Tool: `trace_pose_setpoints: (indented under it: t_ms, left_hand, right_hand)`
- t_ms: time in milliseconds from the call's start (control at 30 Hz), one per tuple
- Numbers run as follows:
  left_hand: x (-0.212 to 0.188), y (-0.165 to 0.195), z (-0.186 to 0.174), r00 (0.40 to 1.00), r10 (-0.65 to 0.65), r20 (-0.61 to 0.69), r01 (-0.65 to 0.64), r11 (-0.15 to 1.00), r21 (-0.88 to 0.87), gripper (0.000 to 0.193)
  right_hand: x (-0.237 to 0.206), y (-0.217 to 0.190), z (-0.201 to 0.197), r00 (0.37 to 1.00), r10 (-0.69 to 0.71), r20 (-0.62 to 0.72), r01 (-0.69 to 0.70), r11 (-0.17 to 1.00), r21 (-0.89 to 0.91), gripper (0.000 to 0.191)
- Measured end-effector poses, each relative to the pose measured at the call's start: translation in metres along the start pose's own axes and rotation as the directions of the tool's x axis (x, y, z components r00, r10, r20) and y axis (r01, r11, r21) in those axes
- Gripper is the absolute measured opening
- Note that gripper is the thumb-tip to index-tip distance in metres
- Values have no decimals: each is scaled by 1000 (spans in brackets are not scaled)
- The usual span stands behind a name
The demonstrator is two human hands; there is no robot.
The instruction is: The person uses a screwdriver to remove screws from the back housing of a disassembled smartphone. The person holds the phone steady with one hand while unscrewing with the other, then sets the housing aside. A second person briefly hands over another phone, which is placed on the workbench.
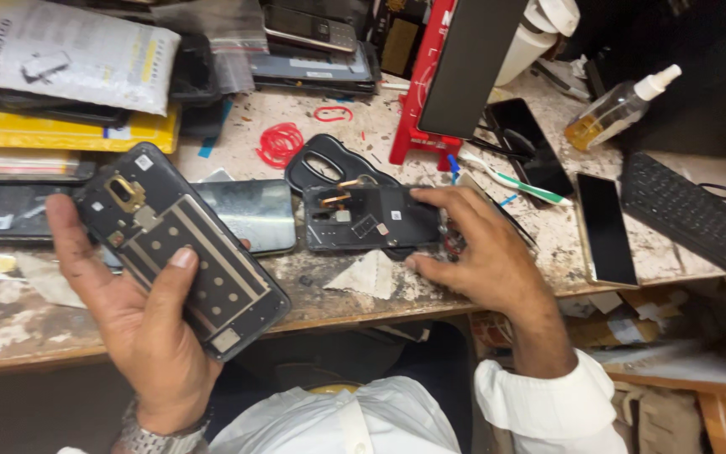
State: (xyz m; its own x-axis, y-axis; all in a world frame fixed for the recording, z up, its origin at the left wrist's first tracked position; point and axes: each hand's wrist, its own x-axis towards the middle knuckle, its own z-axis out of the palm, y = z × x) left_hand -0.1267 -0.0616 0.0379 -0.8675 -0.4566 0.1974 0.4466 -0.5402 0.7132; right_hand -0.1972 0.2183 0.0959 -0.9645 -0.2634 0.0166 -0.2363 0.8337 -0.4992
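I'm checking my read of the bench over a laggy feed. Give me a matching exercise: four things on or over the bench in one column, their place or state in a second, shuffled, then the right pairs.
Things:
1. phone back cover
2. opened phone body
3. spray bottle
4. red rubber bands

Places or states:
A. lying on its side at the far right, near the keyboard
B. held up in the left hand, inner side showing
C. flat on the bench, under the right hand
D. loose in a heap on the bench, behind the phones

Pairs: 1-B, 2-C, 3-A, 4-D
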Motion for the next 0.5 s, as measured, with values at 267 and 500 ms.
trace_pose_setpoints:
  t_ms: [267,500]
  left_hand:
    - [-2,1,-4,999,-21,29,21,1000,9,91]
    - [-5,-1,-8,1000,12,23,-12,1000,21,92]
  right_hand:
    - [16,10,-3,987,-155,38,156,987,-32,75]
    - [15,13,-9,990,-135,30,134,991,21,77]
